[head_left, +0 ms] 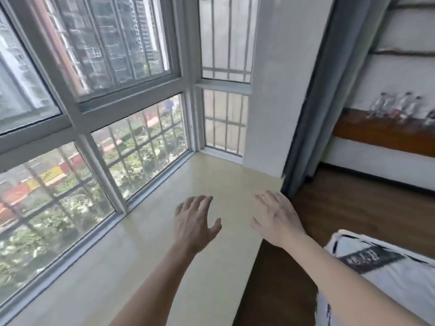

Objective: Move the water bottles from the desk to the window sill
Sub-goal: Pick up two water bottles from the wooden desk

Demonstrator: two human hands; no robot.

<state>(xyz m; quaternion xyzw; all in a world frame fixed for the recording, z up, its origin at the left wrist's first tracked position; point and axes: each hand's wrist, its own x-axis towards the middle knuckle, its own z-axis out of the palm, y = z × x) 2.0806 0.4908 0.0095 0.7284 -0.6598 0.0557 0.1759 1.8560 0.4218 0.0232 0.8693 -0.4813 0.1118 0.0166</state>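
Holding 2 grips spread and empty above the pale window sill [211, 175] at lower centre: left grip [196, 222], right grip [276, 217], fingers relaxed, gripping nothing. Seeing the water bottles [400, 107] standing, blurred, on the brown surface [376, 132] at the right edge, beyond the grey curtain [313, 102].

Single head-worn wide-angle view, facing forward and down along the sill [219, 184] toward the window [131, 137] corner; sill close below, desk [381, 135] far at upper right.
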